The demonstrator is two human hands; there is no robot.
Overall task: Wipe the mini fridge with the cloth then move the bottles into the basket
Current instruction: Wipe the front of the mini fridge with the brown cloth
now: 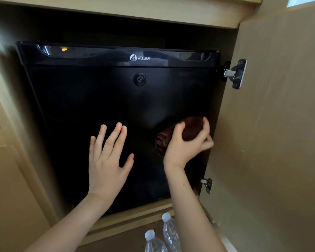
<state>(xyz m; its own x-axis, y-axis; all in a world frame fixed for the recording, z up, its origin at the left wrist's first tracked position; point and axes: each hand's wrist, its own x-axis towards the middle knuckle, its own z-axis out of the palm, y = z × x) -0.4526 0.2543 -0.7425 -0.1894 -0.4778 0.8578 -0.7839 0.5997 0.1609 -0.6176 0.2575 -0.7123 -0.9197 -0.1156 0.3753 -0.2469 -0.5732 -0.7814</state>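
Observation:
A black mini fridge with a closed door sits inside a wooden cabinet. My right hand grips a bunched dark brown cloth against the lower right part of the fridge door. My left hand lies flat on the door with straight, spread fingers, to the left of the cloth. Two clear plastic bottles with white caps stand on the floor below the cabinet: one near the bottom edge, the other just right of it, partly behind my right forearm. No basket is in view.
The cabinet door stands open on the right, hung on two metal hinges. A wooden ledge runs under the fridge. More wooden cabinet fronts fill the left side.

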